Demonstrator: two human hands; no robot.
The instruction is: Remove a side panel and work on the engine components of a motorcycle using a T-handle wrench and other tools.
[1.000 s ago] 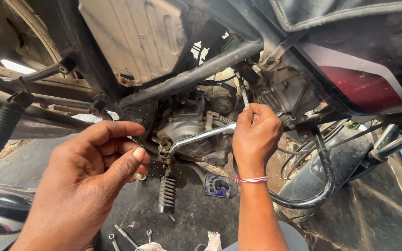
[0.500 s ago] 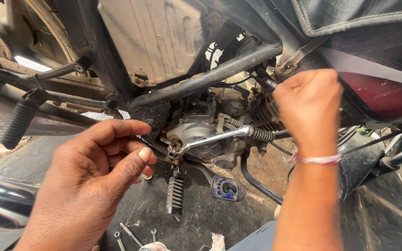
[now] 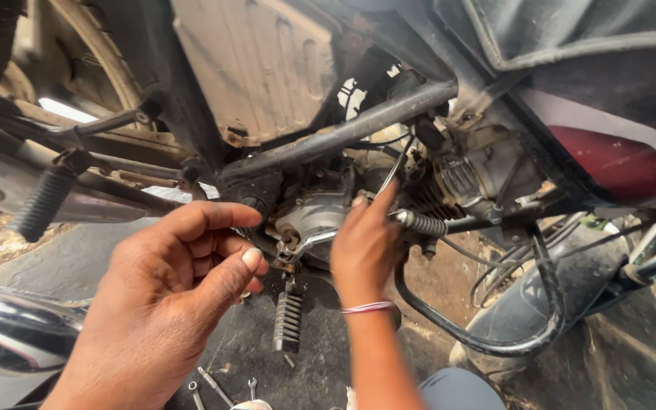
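Underside of a motorcycle, seen from low beside it. Right hand (image 3: 366, 247) reaches into the engine area, fingers (image 3: 381, 199) together and pressed against the chrome lever (image 3: 328, 234), which runs from the engine case (image 3: 313, 216) out to its ribbed rubber tip (image 3: 423, 223). Whether the fingers actually close round the lever or only rest on it, cannot tell; the palm hides the contact. Left hand (image 3: 168, 296) hangs in front of the engine, holding nothing, thumb and forefinger loosely curled and a little apart, near the lever's pivot end.

Lever looks like stiff steel, light for its length, probably greasy at the pivot; the rubber tip offers the surest hold. A footpeg (image 3: 288, 323) hangs below. Small spanners (image 3: 218, 387) lie on the ground. Frame tube (image 3: 343, 135) crosses above.
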